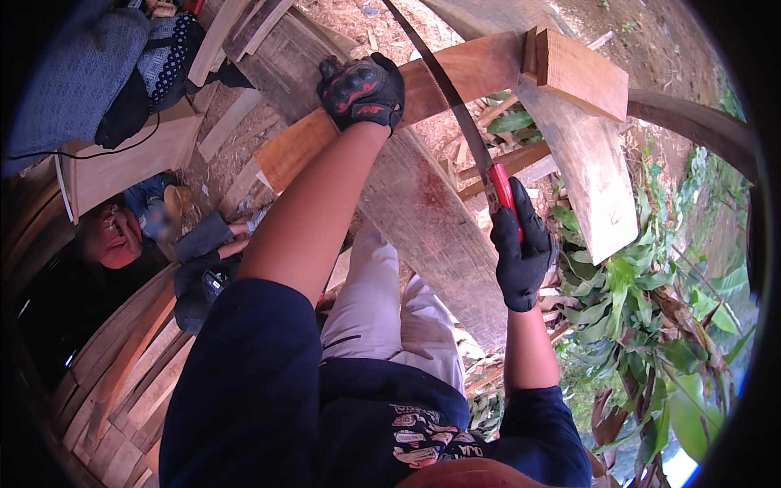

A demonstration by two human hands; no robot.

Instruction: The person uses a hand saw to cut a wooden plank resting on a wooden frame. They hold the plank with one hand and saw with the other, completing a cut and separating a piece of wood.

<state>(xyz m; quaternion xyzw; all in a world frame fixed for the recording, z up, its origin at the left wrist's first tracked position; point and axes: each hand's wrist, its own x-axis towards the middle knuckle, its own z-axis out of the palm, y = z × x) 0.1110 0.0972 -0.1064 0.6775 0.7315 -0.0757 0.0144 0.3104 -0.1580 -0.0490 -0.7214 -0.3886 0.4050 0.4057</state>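
Observation:
My left hand (363,91), in a black glove with red marks, presses down on a reddish-brown wooden board (486,68), its fingers curled at the far side and partly hidden. My right hand (523,250), gloved in black too, is wrapped round the red handle of a handsaw (455,99). The long, narrow blade runs up and to the left across the board, right of my left hand. Whether its teeth have cut into the wood I cannot tell. Below the board lies a wide grey plank (435,224), slanting down to the right.
A thick wooden block (582,75) sits at the board's right end, above a pale plank (598,175). Green leafy plants (618,297) fill the right side. Wood scraps and shavings cover the ground. At the left are people (118,236) and a light wooden box (122,163).

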